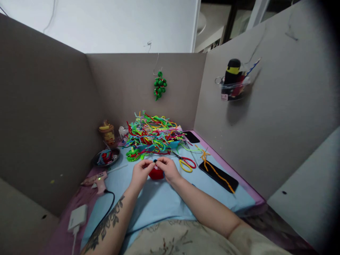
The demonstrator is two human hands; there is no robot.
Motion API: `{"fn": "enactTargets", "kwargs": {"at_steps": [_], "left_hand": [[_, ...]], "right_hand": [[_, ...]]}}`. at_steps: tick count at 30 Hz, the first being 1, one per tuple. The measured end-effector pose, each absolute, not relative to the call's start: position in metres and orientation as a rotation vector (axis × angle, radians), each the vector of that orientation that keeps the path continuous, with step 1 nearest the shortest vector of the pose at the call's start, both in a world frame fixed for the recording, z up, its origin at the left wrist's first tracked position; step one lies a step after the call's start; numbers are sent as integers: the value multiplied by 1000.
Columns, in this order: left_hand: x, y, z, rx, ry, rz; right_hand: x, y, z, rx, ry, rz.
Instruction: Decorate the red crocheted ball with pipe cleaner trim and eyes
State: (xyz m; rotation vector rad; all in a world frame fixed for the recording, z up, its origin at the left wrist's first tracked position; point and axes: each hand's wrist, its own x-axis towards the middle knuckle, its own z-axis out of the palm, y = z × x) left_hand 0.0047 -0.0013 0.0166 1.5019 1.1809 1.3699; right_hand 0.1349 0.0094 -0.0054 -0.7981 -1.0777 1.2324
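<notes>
In the head view, at the centre of the frame, the left hand (pixel 142 171) and right hand (pixel 170 170) pinch a small, dark, rounded piece (pixel 155 161) between their fingertips, directly above a bright red, rounded object (pixel 156 174). Right of centre, scissors with red and yellow loop handles (pixel 186 163) lie on the blue-covered surface (pixel 162 202), below a tangled heap of multicoloured fuzzy strands (pixel 154 131).

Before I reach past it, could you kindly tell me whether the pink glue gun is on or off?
The glue gun appears on: a small green light glows on its body. Its heat I cannot tell.
</notes>
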Motion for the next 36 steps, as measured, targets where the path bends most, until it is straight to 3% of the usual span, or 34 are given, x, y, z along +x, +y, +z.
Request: {"fn": "enactTargets", "kwargs": {"at_steps": [6,14,26,36], "left_hand": [[-8,3,21,1691,1171,1202],[-23,6,24,2164,1135,1109],[-24,1,23,2557,1249,896],[-26,2,24,2448,1272,1016]], "right_hand": [[151,7,1,-917,-1544,668],[159,12,-3,-840,-1932,389],[157,10,-3,-827,-1993,376],[158,11,-5,-848,-1901,332]]}}
